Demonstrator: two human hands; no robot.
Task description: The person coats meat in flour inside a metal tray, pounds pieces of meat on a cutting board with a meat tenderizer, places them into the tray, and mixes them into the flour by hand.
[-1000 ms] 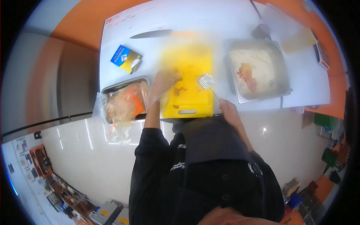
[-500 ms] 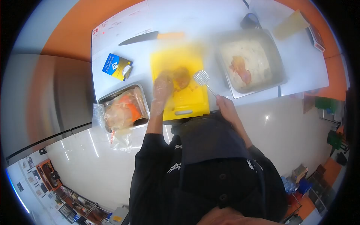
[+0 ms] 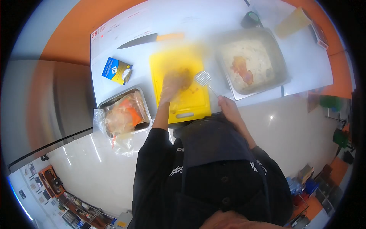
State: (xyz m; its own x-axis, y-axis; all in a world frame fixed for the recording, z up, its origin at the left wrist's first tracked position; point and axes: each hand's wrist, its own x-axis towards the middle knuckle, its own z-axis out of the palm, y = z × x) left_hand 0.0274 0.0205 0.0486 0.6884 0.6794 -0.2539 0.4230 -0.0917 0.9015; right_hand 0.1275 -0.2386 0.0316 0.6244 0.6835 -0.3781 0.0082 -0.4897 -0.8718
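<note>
On the yellow cutting board (image 3: 190,105) lies a hazy, brownish piece of meat (image 3: 185,79), with small scraps beside it. My left hand (image 3: 172,84), apparently in a clear plastic glove, reaches across the board with its fingers closed over the meat's near left side; a blur in the lens softens their outline. My right hand (image 3: 227,106) grips the thin handle of a metal meat mallet (image 3: 203,78). Its grid-patterned head hovers at the board's right edge, close to the meat but apart from it.
Right of the board stands a deep steel pan (image 3: 284,68) with white flour-like powder and a piece of raw meat (image 3: 243,70). A knife (image 3: 139,41) lies behind the board. At left are a glove box (image 3: 116,71) and a steel tray (image 3: 145,103) holding a plastic bag (image 3: 124,114).
My left hand has moved right and slightly up, from beside the meat onto it. The right hand and the mallet have barely moved. The whole view has shifted a little.
</note>
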